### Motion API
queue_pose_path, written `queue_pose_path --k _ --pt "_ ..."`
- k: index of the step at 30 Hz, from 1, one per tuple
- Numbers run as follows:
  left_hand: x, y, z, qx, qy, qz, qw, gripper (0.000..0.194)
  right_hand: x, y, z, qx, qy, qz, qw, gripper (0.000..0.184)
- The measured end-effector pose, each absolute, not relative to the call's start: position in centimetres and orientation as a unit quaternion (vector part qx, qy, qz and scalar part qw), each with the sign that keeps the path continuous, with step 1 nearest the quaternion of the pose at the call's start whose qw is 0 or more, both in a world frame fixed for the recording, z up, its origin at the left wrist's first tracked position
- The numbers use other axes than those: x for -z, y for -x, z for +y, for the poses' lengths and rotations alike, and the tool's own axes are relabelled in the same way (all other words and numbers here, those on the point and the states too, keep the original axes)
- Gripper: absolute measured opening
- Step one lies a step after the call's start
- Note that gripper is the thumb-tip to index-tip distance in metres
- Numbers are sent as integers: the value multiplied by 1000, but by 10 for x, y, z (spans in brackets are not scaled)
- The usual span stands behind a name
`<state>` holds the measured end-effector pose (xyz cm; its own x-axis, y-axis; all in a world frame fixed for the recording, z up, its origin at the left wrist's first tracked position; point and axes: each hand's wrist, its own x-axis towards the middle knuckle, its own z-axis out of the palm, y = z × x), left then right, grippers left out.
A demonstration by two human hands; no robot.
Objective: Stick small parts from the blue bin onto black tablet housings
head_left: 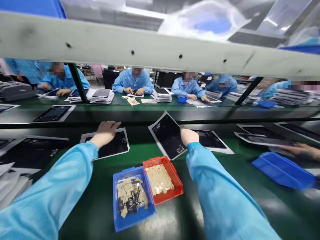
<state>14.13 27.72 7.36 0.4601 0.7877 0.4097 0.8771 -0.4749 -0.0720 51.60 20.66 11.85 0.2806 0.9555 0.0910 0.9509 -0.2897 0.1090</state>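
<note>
My right hand (189, 136) is closed on the edge of a tilted black panel with a white sheet behind it (167, 135). Past that hand, a second black panel (212, 138) lies on its white sheet. Over another sheet-backed black panel (117, 144) hovers my left hand (106, 133), its fingers stretched to the right; whether it touches the panel I cannot tell. In front of both hands, a blue bin (133, 221) with beige pieces and dark strips stands against a red bin (179, 189) full of small beige pieces.
White sheets (13, 186) and a large black panel (32, 151) lie at left. At right, a co-worker's hand (303, 150) is near more panels and a tilted blue bin (283, 170). A pale shelf beam (155, 50) crosses above. Several people in blue sit opposite.
</note>
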Motion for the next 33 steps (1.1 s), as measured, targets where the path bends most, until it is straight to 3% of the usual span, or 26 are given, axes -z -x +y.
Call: queue_pose_path --k 4,8,11,13,16,19,20,22,24,27,33 --pt "-126 -185 197 219 878 -381 191 47 -189 -463 153 -212 -672 708 42 30" --pt "-180 -178 115 333 830 -346 283 57 -249 -415 67 -387 -507 768 65 33" --pt "-223 -146 61 320 828 -354 295 36 -292 -393 5 -531 -352 771 8 31" --pt "-252 -122 32 297 848 -357 256 33 -317 -385 -22 -473 -324 819 -39 32" --pt "-275 -94 5 241 905 -332 110 35 -329 -373 -31 -199 -368 907 -48 38" --pt "-248 -80 -3 150 934 -314 -85 32 -297 -362 -16 55 -388 920 9 36" --pt "-226 -78 -4 130 928 -319 -143 32 -278 -359 -9 84 -383 919 35 33" --pt "-169 -76 -6 95 901 -337 -256 35 -234 -355 7 9 -431 901 54 29" --pt "-108 -76 -9 74 888 -360 -278 38 -189 -350 22 -66 -474 872 105 25" --pt "-39 -76 -15 69 872 -394 -282 38 -132 -337 41 -66 -464 867 167 19" --pt "2 -79 -14 67 871 -424 -238 33 -75 -295 71 -52 -430 873 222 25"
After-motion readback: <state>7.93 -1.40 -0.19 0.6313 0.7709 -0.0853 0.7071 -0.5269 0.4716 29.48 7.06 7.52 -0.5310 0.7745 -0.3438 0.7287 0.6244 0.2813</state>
